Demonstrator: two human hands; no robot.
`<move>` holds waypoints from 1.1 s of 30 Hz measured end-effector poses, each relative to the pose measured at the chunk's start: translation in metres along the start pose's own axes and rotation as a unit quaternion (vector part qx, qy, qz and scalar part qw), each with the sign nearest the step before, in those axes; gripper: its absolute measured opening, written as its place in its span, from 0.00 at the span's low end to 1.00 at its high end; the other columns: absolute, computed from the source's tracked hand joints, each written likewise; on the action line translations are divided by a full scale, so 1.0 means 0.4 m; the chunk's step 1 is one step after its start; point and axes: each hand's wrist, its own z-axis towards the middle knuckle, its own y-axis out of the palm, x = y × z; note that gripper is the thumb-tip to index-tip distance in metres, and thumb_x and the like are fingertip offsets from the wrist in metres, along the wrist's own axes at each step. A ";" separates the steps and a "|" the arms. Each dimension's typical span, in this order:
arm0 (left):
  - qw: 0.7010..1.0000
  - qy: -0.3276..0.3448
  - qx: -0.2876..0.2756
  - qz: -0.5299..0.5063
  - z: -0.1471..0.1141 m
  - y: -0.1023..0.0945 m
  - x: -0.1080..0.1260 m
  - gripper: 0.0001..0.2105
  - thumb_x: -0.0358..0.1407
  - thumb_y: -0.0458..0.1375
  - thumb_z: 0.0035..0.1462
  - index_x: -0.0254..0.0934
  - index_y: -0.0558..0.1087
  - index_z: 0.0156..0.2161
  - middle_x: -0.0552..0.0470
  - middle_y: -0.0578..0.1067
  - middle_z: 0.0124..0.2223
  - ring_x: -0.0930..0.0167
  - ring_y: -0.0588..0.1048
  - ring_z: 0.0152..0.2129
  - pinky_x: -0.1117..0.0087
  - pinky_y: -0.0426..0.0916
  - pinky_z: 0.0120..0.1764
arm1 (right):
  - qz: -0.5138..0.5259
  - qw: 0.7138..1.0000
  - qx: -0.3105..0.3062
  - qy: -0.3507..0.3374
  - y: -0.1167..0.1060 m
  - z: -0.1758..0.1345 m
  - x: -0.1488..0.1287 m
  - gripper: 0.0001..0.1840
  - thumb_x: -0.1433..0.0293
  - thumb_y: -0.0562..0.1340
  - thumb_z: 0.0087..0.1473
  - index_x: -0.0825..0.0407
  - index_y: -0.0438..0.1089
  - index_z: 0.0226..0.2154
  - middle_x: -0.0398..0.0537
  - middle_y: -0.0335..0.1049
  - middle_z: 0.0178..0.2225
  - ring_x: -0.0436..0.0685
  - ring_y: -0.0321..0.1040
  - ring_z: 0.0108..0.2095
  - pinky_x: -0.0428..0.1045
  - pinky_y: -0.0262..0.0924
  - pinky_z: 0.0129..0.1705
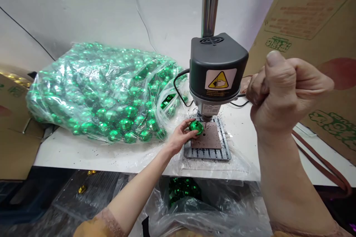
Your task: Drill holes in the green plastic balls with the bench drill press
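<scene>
My left hand (183, 136) grips a shiny green faceted ball (196, 127) just left of the drill press chuck (207, 117). Beneath the ball lies a brown square board (213, 140) with a small dark hole, resting on the slotted metal base (207, 153). Above stands the black drill press head (218, 59) with a yellow warning label. To its right my right hand (286, 89) is closed in a fist around the press's feed handle (241, 96), most of which the fingers hide.
A large clear bag (97, 92) full of green faceted balls lies left of the press. Cardboard boxes (314, 26) stand at both sides. Dark shavings dot the white table (91, 152). Below its front edge, an open plastic bag (222, 207) holds more green balls.
</scene>
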 end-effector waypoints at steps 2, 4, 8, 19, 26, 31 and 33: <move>0.999 0.011 -0.005 0.037 0.000 0.000 -0.006 0.41 0.48 0.90 0.46 0.41 0.84 0.64 0.43 0.89 0.55 0.60 0.88 0.45 0.57 0.85 0.52 | 0.001 1.000 0.001 0.001 0.001 0.000 -0.001 0.32 0.66 0.67 0.74 0.50 0.54 0.21 0.34 0.46 0.18 0.42 0.49 0.18 0.49 0.50 0.23; 0.998 0.021 -0.003 0.060 0.000 0.002 -0.012 0.42 0.49 0.90 0.45 0.41 0.84 0.64 0.44 0.89 0.51 0.60 0.88 0.43 0.57 0.85 0.51 | 0.001 1.000 0.004 0.001 0.002 -0.001 -0.003 0.32 0.66 0.67 0.74 0.50 0.54 0.21 0.34 0.48 0.17 0.42 0.50 0.18 0.49 0.50 0.24; 0.995 0.036 0.011 0.093 -0.006 0.008 -0.026 0.41 0.48 0.89 0.44 0.40 0.84 0.62 0.47 0.88 0.43 0.62 0.86 0.38 0.60 0.83 0.45 | 0.002 1.000 0.015 0.019 0.003 -0.001 -0.009 0.32 0.65 0.68 0.73 0.49 0.57 0.20 0.33 0.51 0.17 0.44 0.50 0.18 0.50 0.52 0.24; 0.990 0.063 0.028 0.127 -0.005 0.023 -0.035 0.37 0.50 0.88 0.46 0.39 0.86 0.59 0.43 0.89 0.51 0.63 0.83 0.39 0.62 0.80 0.44 | 0.001 0.999 0.030 0.023 0.009 0.001 -0.012 0.35 0.57 0.73 0.70 0.46 0.55 0.20 0.34 0.45 0.17 0.48 0.48 0.17 0.54 0.46 0.22; 0.986 0.059 0.009 0.155 0.020 0.005 -0.046 0.39 0.54 0.85 0.50 0.39 0.85 0.63 0.42 0.89 0.53 0.64 0.82 0.37 0.60 0.80 0.43 | -0.001 1.000 0.023 0.006 0.004 -0.003 -0.003 0.34 0.60 0.71 0.72 0.47 0.55 0.20 0.35 0.47 0.18 0.47 0.49 0.17 0.53 0.48 0.22; 0.980 0.080 0.022 0.180 0.017 0.020 -0.046 0.36 0.48 0.86 0.48 0.41 0.85 0.60 0.44 0.88 0.52 0.61 0.84 0.41 0.59 0.81 0.46 | -0.003 1.000 0.024 0.007 0.009 -0.002 -0.008 0.35 0.58 0.71 0.72 0.46 0.54 0.21 0.34 0.48 0.17 0.47 0.48 0.17 0.54 0.49 0.22; 0.978 0.083 0.036 0.191 0.014 0.032 -0.044 0.34 0.45 0.86 0.47 0.41 0.84 0.58 0.46 0.88 0.50 0.60 0.85 0.43 0.58 0.81 0.49 | -0.002 1.000 0.025 0.006 0.010 -0.003 -0.009 0.35 0.57 0.72 0.71 0.46 0.53 0.21 0.34 0.49 0.17 0.47 0.48 0.17 0.54 0.51 0.23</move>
